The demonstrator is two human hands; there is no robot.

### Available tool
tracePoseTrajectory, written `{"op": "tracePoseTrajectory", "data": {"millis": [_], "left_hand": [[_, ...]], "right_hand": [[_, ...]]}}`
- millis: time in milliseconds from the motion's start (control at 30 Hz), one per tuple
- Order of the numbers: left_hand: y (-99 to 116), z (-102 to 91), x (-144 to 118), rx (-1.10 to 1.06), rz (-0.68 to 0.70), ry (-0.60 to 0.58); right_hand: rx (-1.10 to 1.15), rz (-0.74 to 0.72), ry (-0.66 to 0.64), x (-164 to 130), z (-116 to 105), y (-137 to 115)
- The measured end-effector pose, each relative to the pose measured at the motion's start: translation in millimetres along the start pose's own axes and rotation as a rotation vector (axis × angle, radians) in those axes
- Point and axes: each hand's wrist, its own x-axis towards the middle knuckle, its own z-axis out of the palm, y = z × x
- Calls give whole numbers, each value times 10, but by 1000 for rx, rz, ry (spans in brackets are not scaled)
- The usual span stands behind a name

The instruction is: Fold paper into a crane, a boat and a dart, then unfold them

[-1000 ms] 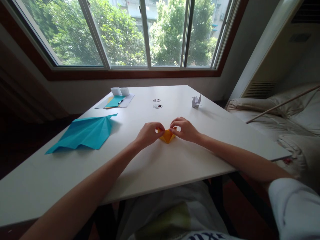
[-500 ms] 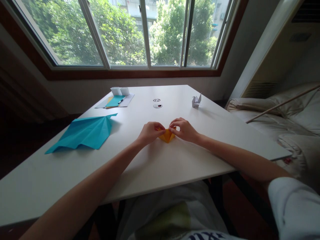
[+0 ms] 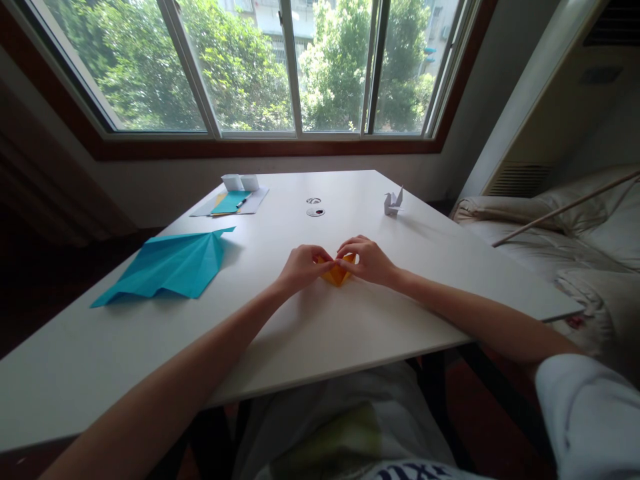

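Observation:
A small folded piece of orange paper [image 3: 339,275] rests on the white table [image 3: 320,333] between my hands, its lower point facing me. My left hand [image 3: 306,265] pinches its upper left edge with thumb and fingertips. From the other side, my right hand [image 3: 369,259] closes thumb and fingers on the upper right part. The two thumbs almost meet at the top middle of the paper, and the fingertips behind it are partly hidden.
Left of my hands lies a large creased blue paper shape [image 3: 170,265]. Farther back are stacked coloured sheets [image 3: 231,202] with a pen [image 3: 243,200] and white boxes [image 3: 240,182]. A white paper crane [image 3: 393,201] stands back right, and round table inserts [image 3: 315,212] sit mid-table.
My thumbs and fingertips have drawn closer together at the top of the orange paper. The paper has shifted slightly right; everything else stays in place.

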Motion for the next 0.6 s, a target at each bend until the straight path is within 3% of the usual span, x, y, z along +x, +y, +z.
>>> {"op": "tracePoseTrajectory", "data": {"millis": [233,433,600], "left_hand": [[-37,5,11,-133,10,69],[-158,-40,66,-300,-162,204],[-148,-27,44,-479,-216,33]], "right_hand": [[13,1,58,12,-14,49],[135,135,237,62,-54,141],[404,330,323,99,-18,233]]}}
